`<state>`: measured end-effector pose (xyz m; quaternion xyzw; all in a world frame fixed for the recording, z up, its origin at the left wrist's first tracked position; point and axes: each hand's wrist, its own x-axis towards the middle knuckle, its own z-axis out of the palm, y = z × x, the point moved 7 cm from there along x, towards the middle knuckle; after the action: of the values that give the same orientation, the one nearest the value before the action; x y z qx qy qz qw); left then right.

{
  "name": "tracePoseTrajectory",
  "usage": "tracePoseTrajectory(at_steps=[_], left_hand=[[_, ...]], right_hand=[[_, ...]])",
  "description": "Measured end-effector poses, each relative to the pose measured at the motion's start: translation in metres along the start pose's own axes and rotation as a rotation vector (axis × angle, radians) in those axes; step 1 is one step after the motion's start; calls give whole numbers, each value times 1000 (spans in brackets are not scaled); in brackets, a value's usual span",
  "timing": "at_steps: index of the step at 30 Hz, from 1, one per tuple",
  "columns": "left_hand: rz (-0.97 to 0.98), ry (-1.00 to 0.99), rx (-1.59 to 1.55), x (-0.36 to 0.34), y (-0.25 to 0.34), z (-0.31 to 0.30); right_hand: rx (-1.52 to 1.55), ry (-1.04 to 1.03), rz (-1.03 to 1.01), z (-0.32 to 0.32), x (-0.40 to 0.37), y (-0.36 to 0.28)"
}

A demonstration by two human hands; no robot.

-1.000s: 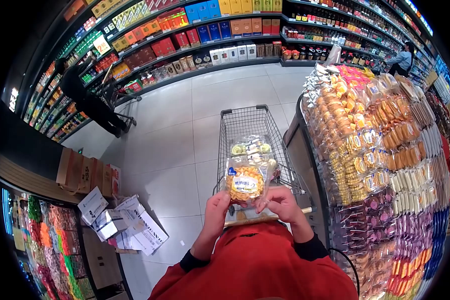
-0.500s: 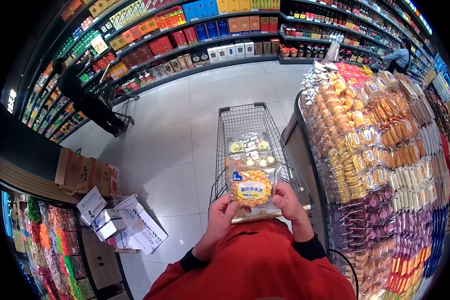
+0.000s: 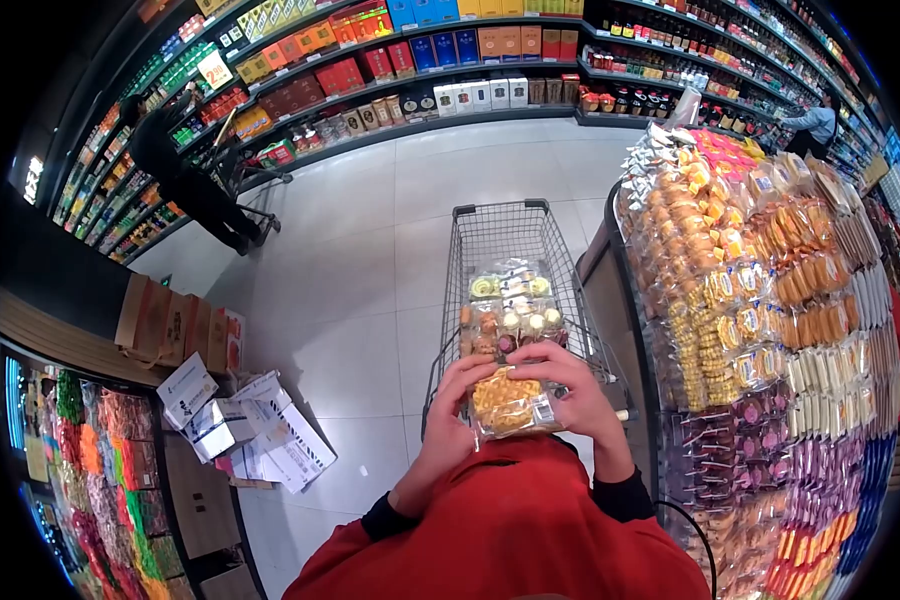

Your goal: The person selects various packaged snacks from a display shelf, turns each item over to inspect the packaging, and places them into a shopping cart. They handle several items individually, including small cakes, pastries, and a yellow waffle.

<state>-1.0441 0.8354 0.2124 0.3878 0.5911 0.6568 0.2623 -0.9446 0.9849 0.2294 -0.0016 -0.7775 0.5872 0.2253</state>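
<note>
Both my hands grip a clear-wrapped waffle packet (image 3: 507,402) close to my red top, above the cart's handle end. My left hand (image 3: 457,405) has its fingers over the packet's left and top edge. Along the right and top edge lies my right hand (image 3: 573,392), fingers bent over the wrapper. Beyond the packet, the wire cart (image 3: 467,232) holds several clear packs of snacks (image 3: 520,300), some green, some brown and some whitish.
At right stands a tall display of packaged snacks (image 3: 740,320). White cardboard pieces (image 3: 280,440) and brown boxes (image 3: 170,325) are at left. A person in dark clothes (image 3: 175,165) stands by the left shelves; another person (image 3: 815,125) is at the far right.
The waffle packet has been turned, so its printed label no longer faces me. My fingers have moved up over its top edge. The view has shifted slightly to the left.
</note>
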Motion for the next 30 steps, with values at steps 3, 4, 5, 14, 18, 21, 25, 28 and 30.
tracePoseTrajectory(at_steps=[3, 4, 5, 14, 18, 21, 25, 28, 30], left_hand=[[22, -3, 42, 2, -5, -5], [21, 16, 43, 0, -9, -8], [4, 16, 42, 0, -11, -9], [-557, 23, -180, -30, -69, -13], [-474, -162, 196, -25, -90, -22], [-373, -224, -62, -25, -112, -19], [-337, -203, 249, -36, -176, -29], [-340, -256, 544, -68, -252, -22], [-315, -290, 742, -82, -261, -14]], right_hand=[[-50, -9, 3, 6, 3, 1], [-56, 3, 6, 7, 3, 2], [-46, 3, 21, 8, 5, 5], [269, 57, 370, 18, -21, 50], [369, 0, 573, 16, -28, 94], [397, 123, 599, 8, -34, 151], [231, 630, 742, -40, -49, 239], [184, 751, 858, -51, -42, 295], [200, 773, 977, -50, -41, 349]])
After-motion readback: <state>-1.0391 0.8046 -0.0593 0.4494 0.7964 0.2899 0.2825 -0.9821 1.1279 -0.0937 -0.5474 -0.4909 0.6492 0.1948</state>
